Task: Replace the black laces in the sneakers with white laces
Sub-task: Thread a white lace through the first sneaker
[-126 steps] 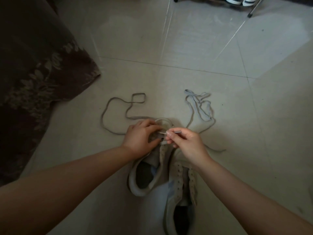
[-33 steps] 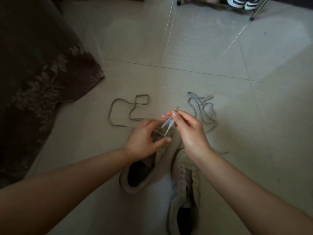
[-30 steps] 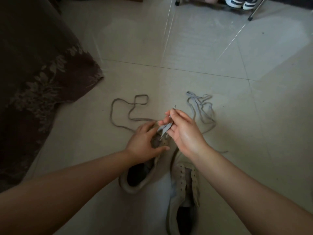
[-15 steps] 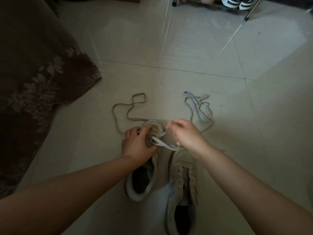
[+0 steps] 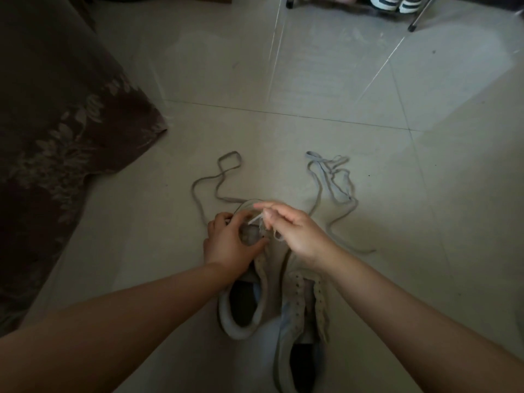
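We had the left hand (image 5: 229,245) gripping the toe of the left sneaker (image 5: 249,279) near the middle of the tiled floor (image 5: 368,80) to steady it, while the right hand (image 5: 295,234) pinched the white lace (image 5: 256,218) end, presumably to feed an eyelet.

Loose laces (image 5: 330,180) and dark cloth (image 5: 56,137) flank bare floor (image 5: 283,131) ahead.

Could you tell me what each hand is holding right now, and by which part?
Right hand pinches the lace near its tip; left hand grips the left sneaker at its toe.
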{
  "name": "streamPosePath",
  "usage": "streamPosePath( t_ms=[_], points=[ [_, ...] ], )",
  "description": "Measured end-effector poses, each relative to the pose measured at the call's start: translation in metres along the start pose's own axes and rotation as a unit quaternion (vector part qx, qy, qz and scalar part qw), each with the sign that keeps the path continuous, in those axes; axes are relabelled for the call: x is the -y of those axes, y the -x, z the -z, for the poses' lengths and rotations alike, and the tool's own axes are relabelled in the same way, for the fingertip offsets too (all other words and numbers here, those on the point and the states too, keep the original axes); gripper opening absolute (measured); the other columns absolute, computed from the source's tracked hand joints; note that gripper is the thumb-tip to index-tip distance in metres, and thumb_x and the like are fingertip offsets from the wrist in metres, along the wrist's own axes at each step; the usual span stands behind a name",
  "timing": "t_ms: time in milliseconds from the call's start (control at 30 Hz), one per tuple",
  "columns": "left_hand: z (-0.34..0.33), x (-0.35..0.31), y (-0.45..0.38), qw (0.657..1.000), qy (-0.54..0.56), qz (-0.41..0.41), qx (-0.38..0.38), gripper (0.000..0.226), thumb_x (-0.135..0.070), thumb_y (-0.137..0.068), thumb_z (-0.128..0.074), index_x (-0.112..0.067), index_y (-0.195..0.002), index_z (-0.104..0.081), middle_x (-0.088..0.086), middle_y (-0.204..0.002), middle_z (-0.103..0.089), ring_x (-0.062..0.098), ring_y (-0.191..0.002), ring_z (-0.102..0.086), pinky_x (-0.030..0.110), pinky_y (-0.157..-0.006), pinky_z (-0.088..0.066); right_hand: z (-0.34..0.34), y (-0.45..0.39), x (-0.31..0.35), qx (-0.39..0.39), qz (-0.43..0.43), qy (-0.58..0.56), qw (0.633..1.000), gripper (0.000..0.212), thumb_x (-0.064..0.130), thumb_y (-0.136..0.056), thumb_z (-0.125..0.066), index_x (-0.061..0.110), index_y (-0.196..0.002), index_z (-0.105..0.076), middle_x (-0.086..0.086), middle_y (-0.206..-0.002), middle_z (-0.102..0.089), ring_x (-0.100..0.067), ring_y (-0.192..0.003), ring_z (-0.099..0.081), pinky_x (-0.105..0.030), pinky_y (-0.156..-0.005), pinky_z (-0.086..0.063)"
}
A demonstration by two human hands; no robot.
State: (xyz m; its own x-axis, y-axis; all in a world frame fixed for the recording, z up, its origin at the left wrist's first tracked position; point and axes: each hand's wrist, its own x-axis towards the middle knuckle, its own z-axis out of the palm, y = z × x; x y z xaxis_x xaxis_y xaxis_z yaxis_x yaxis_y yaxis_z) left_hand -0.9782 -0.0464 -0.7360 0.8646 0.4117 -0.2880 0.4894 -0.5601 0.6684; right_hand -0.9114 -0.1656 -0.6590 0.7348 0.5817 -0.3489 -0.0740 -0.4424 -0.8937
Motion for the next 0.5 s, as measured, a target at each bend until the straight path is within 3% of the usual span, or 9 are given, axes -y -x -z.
streamPosePath(
  t_ms=[33,100,167,200,233,300,333,400,500],
  points=[
    [0.0,-0.001,-0.001,1.0,0.014,0.008,-0.006,0.059,-0.049,-0.068,-0.074,-0.036,-0.122,-0.052,0.001,-0.118,-0.045,0.022,-0.117,-0.039,0.037,-0.094,-0.043,0.0,0.001,0.003,0.008,-0.015,-0.128,0.992,0.034,0.016,-0.1,-0.04,0.014,-0.067,-0.048,-0.004,-0.103,-0.069,-0.014,-0.1,-0.062,-0.02,-0.09,-0.043],
    [0.0,-0.002,-0.004,0.999,0.029,0.013,-0.013,0.056,-0.048,-0.067,-0.074,-0.037,-0.119,-0.054,0.0,-0.114,-0.045,0.021,-0.116,-0.04,0.037,-0.093,-0.044,0.006,0.001,0.013,-0.006,-0.067,-0.38,0.922,0.038,0.016,-0.1,-0.035,0.011,-0.063,-0.04,-0.005,-0.066,-0.064,-0.02,-0.075,-0.065,-0.029,-0.083,-0.051],
    [0.0,-0.004,-0.007,1.0,0.011,0.006,-0.009,0.057,-0.049,-0.067,-0.074,-0.038,-0.12,-0.054,0.0,-0.115,-0.044,0.02,-0.116,-0.039,0.036,-0.094,-0.044,0.016,-0.005,0.016,-0.077,-0.13,-0.488,0.86,0.04,0.016,-0.1,-0.032,0.013,-0.059,-0.032,-0.002,-0.047,-0.041,-0.016,-0.047,-0.049,-0.033,-0.073,-0.05],
    [-0.001,-0.005,-0.007,1.0,-0.005,-0.003,-0.008,0.058,-0.05,-0.068,-0.073,-0.038,-0.121,-0.053,0.001,-0.116,-0.044,0.021,-0.117,-0.038,0.035,-0.094,-0.043,0.021,-0.008,0.014,-0.113,-0.155,-0.472,0.86,0.04,0.017,-0.099,-0.033,0.014,-0.059,-0.03,-0.001,-0.047,-0.035,-0.013,-0.04,-0.04,-0.033,-0.067,-0.047],
    [-0.003,-0.006,-0.007,1.0,-0.018,-0.015,-0.007,0.059,-0.051,-0.068,-0.073,-0.038,-0.123,-0.053,0.002,-0.118,-0.044,0.021,-0.117,-0.036,0.035,-0.094,-0.043,0.024,-0.012,0.007,-0.142,-0.174,-0.403,0.887,0.038,0.017,-0.098,-0.035,0.015,-0.06,-0.032,-0.002,-0.05,-0.035,-0.011,-0.037,-0.035,-0.033,-0.061,-0.043],
    [-0.006,-0.008,-0.005,0.999,-0.034,-0.04,-0.01,0.062,-0.052,-0.069,-0.072,-0.037,-0.125,-0.052,0.003,-0.12,-0.044,0.022,-0.119,-0.035,0.034,-0.094,-0.042,0.021,-0.014,-0.007,-0.152,-0.189,-0.121,0.963,0.031,0.023,-0.096,-0.046,0.014,-0.068,-0.038,-0.004,-0.061,-0.044,-0.012,-0.043,-0.041,-0.032,-0.058,-0.038],
    [-0.008,-0.009,-0.005,0.999,-0.034,-0.042,-0.007,0.063,-0.052,-0.069,-0.071,-0.037,-0.127,-0.051,0.003,-0.12,-0.044,0.022,-0.119,-0.035,0.035,-0.095,-0.042,0.017,-0.014,-0.015,-0.133,-0.182,0.024,0.974,0.027,0.028,-0.094,-0.051,0.014,-0.073,-0.041,-0.002,-0.066,-0.047,-0.015,-0.052,-0.045,-0.031,-0.06,-0.036],
    [-0.01,-0.011,-0.005,1.0,-0.017,-0.025,0.004,0.062,-0.051,-0.071,-0.069,-0.037,-0.128,-0.05,0.002,-0.122,-0.043,0.021,-0.12,-0.035,0.036,-0.096,-0.041,0.008,-0.01,-0.026,-0.099,-0.138,0.219,0.961,0.024,0.03,-0.091,-0.056,0.014,-0.084,-0.041,-0.001,-0.075,-0.05,-0.021,-0.07,-0.047,-0.028,-0.063,-0.029],
    [-0.011,-0.015,-0.006,1.0,-0.006,-0.014,0.014,0.058,-0.048,-0.074,-0.066,-0.036,-0.128,-0.049,0.001,-0.123,-0.042,0.02,-0.12,-0.034,0.038,-0.096,-0.042,-0.002,-0.009,-0.025,-0.093,-0.076,0.335,0.934,0.026,0.029,-0.092,-0.055,0.009,-0.101,-0.041,-0.014,-0.098,-0.061,-0.031,-0.092,-0.058,-0.03,-0.067,-0.035]
  ],
)
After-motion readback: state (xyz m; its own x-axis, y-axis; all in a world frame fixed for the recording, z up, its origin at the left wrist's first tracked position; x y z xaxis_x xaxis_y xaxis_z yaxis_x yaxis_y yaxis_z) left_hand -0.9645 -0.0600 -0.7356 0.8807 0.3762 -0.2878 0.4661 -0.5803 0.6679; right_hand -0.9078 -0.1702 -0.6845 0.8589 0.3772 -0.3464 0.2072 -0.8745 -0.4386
